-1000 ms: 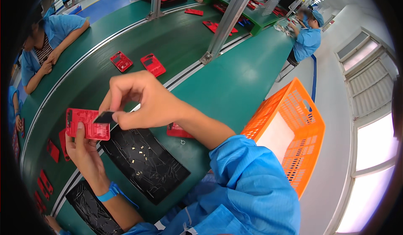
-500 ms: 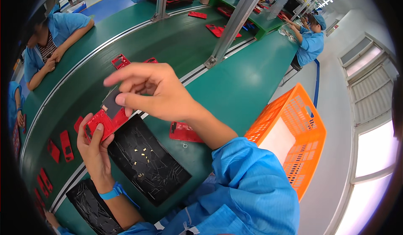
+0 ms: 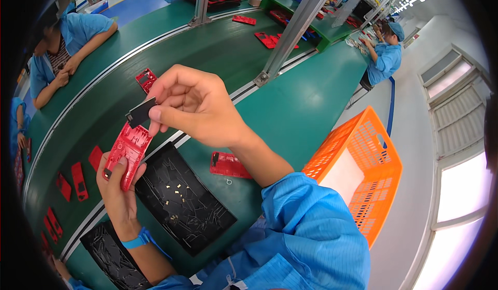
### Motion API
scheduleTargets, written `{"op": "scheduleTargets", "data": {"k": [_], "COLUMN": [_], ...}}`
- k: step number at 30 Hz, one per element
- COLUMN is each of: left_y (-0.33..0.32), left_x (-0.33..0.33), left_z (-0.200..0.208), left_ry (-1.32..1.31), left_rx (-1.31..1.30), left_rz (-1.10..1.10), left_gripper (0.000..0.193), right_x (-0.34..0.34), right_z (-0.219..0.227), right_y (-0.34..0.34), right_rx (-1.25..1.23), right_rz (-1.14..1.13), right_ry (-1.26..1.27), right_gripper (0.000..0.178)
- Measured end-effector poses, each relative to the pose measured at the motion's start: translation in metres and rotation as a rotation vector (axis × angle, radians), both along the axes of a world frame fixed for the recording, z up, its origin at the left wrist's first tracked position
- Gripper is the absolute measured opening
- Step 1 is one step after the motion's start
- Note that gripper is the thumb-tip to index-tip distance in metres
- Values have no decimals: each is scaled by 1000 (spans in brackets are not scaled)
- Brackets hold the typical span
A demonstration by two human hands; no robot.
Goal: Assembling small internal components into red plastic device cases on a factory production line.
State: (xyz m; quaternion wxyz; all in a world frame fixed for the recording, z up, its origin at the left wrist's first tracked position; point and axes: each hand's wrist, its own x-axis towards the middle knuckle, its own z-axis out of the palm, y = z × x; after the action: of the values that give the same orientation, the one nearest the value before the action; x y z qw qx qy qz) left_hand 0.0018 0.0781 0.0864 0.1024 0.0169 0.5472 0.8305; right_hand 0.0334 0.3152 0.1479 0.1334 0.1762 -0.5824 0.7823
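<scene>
green bench [image 3: 290, 114], black trays [image 3: 181, 202], red part [image 3: 230, 165]

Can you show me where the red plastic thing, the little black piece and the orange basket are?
red plastic part [image 3: 127, 150], head view, middle of its ribbed face.
small black piece [image 3: 140, 112], head view, its flat centre.
orange basket [image 3: 381, 152], head view, its right wall.

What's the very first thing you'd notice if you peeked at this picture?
Probably the two hands in the middle: the right hand pinches a small dark flat piece just above a red plastic case that the left hand holds up. Next, the bright orange plastic basket at the right, and the black tray of tiny parts below the hands.
</scene>
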Motion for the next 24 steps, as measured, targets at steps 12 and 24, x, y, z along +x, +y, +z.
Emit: {"op": "scheduleTargets", "data": {"k": [12,24], "left_y": [2,-3], "left_x": [-1,7], "left_z": [6,2], "left_ry": [-97,-23], "left_rx": [177,231], "left_rz": [-46,-13], "left_gripper": [40,27], "right_x": [6,-3], "right_z": [7,-13], "right_y": [-6,-29], "right_rx": [51,126], "right_rz": [-153,-80], "right_ry": [-71,-35], "right_gripper": [24,14]}}
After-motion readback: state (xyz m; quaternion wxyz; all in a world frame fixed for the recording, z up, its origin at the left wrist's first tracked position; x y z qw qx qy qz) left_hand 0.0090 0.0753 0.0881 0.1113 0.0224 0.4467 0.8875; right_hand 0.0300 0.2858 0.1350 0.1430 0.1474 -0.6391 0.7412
